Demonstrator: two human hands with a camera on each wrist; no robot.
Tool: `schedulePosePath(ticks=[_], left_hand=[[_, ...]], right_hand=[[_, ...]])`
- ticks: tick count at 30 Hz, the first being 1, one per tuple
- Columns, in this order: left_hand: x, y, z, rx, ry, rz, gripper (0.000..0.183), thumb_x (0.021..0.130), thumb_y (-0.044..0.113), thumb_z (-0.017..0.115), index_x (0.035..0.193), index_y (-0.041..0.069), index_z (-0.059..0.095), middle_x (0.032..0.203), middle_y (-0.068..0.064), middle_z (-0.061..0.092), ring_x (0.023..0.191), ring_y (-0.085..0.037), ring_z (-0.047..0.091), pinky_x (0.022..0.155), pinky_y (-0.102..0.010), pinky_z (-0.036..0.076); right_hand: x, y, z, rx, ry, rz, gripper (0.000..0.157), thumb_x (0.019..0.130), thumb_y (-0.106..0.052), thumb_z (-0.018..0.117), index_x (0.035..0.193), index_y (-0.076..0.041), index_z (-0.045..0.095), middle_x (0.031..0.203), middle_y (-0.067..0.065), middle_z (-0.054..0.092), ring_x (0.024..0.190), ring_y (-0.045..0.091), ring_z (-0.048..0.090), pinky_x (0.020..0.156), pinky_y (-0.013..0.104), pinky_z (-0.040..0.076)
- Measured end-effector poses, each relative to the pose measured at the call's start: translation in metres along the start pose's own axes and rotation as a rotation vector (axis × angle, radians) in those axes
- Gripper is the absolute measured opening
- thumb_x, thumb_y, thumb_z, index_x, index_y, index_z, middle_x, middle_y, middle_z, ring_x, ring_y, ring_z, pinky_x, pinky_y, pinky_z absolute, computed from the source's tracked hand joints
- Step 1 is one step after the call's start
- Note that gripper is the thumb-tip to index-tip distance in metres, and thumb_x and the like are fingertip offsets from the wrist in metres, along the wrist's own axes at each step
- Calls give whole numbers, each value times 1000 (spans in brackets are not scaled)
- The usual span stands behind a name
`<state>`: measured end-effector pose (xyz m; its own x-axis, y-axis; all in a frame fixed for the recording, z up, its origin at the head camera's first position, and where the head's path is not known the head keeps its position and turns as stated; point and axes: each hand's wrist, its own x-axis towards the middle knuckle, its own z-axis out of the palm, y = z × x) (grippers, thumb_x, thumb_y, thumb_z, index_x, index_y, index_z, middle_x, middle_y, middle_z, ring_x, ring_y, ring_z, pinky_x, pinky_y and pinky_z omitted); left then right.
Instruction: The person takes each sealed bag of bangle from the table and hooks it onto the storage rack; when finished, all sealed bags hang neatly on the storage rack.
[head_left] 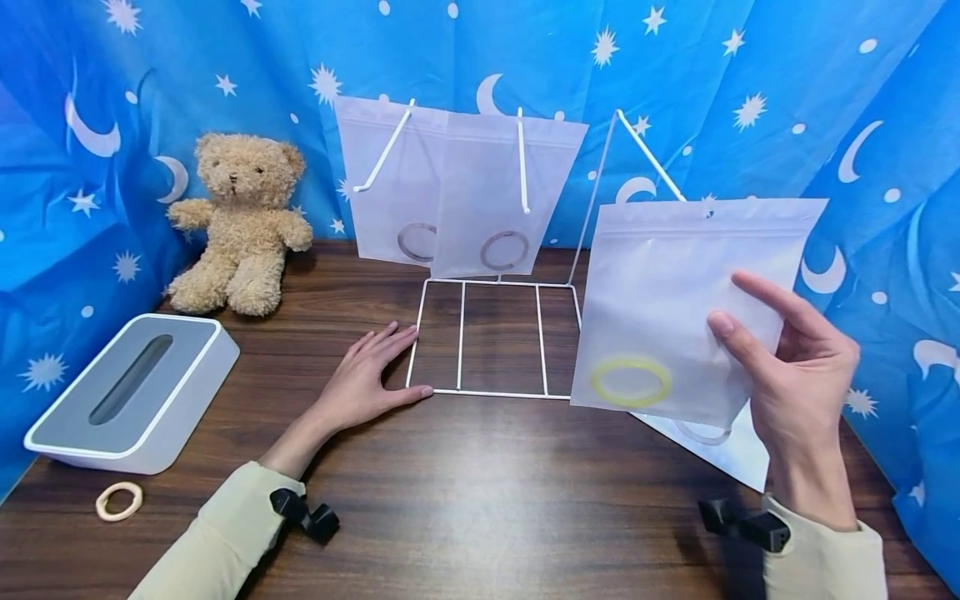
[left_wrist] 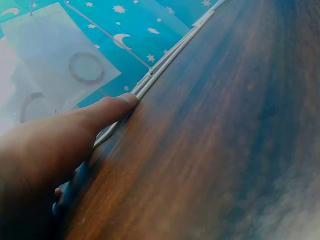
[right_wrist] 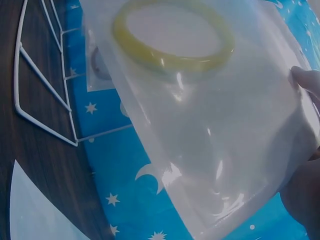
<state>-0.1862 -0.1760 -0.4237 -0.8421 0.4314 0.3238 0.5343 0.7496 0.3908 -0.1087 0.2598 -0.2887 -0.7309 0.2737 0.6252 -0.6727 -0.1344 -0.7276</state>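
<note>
My right hand (head_left: pixel 806 367) pinches a frosted zip bag (head_left: pixel 667 292) at its right side, thumb on the front. Inside lies a yellow bangle (right_wrist: pixel 175 63), near the bag's lower edge. The bag's top, with a small hole, overlaps the front end of the rack's right hook (head_left: pixel 651 156) in the head view. My left hand (head_left: pixel 367 379) rests at the left front corner of the white wire rack (head_left: pixel 501 395), fingers extended and thumb touching the front wire. Two frosted bags, one on the left (head_left: pixel 390 183) and one in the middle (head_left: pixel 487 187), hang from hooks, each showing a brownish ring.
Below the held bag, another pale bag (head_left: pixel 742 458) lies on the table, partly hidden. To the left are a teddy bear (head_left: pixel 243 221), a grey-topped white tissue box (head_left: pixel 191 408) and a small wooden ring (head_left: pixel 101 504). A blue star-patterned curtain (head_left: pixel 465 50) hangs behind.
</note>
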Motion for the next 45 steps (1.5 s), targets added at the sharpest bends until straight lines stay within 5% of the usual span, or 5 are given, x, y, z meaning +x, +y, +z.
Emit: schedulePosePath(ticks=[23, 34, 45], left_hand=[[0, -2, -1, 2, 0, -12, 92, 79, 71, 64, 148, 14, 45, 151, -3, 42, 144, -26, 27, 114, -53, 17], [1, -3, 0, 7, -1, -14, 91, 79, 69, 66, 148, 13, 45, 151, -4, 43, 144, -26, 27, 115, -52, 17], [0, -2, -1, 6, -15, -21, 91, 80, 70, 64, 149, 14, 44, 151, -4, 42, 144, -25, 26, 115, -51, 17]], right_hand=[[20, 22, 7, -53, -38, 48, 48, 77, 21, 69, 124, 13, 60, 119, 26, 63, 101, 30, 66, 75, 30, 57], [61, 57, 19, -185, -34, 113, 46, 81, 1, 78, 125, -3, 67, 129, 15, 60, 107, 29, 59, 77, 23, 55], [101, 87, 37, -121, -38, 140, 46, 80, 0, 79, 124, -4, 68, 134, 10, 59, 124, 27, 50, 87, 24, 52]])
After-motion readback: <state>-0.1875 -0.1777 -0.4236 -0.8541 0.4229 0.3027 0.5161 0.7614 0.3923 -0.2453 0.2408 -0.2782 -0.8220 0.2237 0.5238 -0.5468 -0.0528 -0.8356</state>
